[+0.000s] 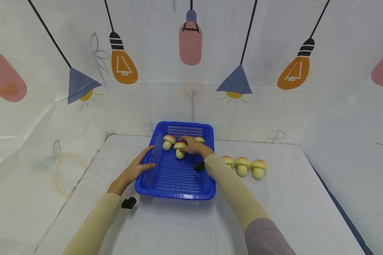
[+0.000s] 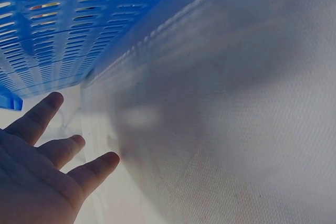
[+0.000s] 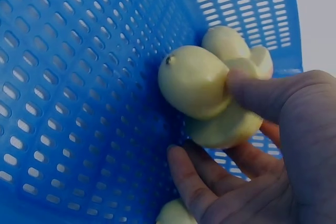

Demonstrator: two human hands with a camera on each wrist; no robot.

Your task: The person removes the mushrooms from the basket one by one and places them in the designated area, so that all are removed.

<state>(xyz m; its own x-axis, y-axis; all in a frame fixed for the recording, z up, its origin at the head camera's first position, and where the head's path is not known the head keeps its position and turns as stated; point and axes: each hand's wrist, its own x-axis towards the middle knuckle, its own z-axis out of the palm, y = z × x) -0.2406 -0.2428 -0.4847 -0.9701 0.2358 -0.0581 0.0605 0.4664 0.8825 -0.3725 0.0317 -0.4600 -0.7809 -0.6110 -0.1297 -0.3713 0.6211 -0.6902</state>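
Note:
A blue plastic basket (image 1: 175,196) with slotted walls stands on the white table. My right hand (image 1: 193,146) reaches into it and pinches a toy mushroom (image 1: 179,146) with a red-and-yellow cap, thumb on the pale stem (image 3: 191,82) and fingers by the cap. Beside it in the basket are another mushroom (image 1: 168,142) on the left and one partly hidden mushroom (image 1: 199,139) behind the hand. My left hand (image 1: 134,169) rests at the basket's left rim. In the left wrist view, several of its fingers (image 2: 97,174) stretch out straight and spread below the slotted wall.
Right of the basket, three more mushrooms (image 1: 242,166) stand in a row on the table (image 1: 293,198), one partly behind the right sleeve. A white sheet (image 1: 166,95) printed with lamps and bulbs hangs behind the table and along its sides.

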